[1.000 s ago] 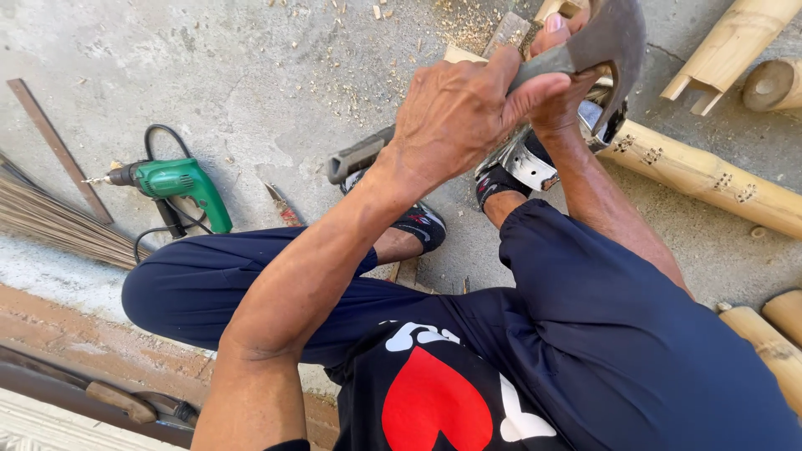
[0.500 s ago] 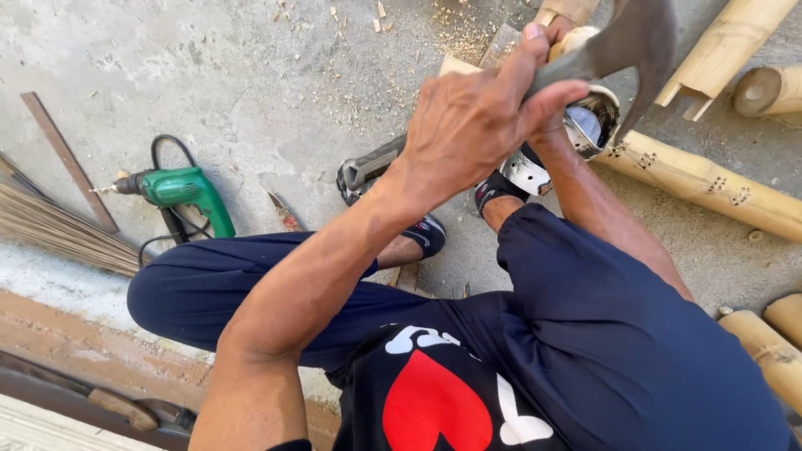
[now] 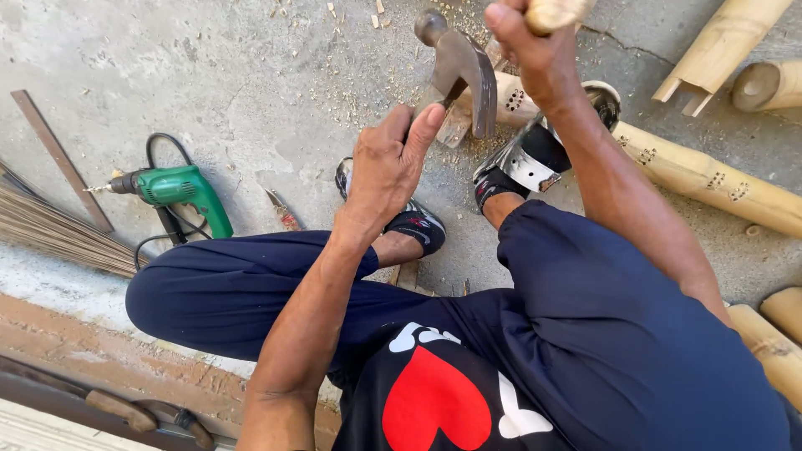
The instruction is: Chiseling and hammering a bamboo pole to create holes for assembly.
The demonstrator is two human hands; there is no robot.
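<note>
Steel-headed hammer (image 3: 458,67), wooden-looking handle.

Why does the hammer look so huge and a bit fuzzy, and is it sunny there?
In the head view, the hammer sits close to the wide lens, so it looks big and slightly motion-blurred, as does the right hand at the top edge. The left hand and green drill look sharp. The light is soft and even, with faint shadows and no glare.

Bare concrete floor (image 3: 251,75) at the upper left is free; green drill (image 3: 175,188) and bamboo pole (image 3: 710,179) block the sides
</note>
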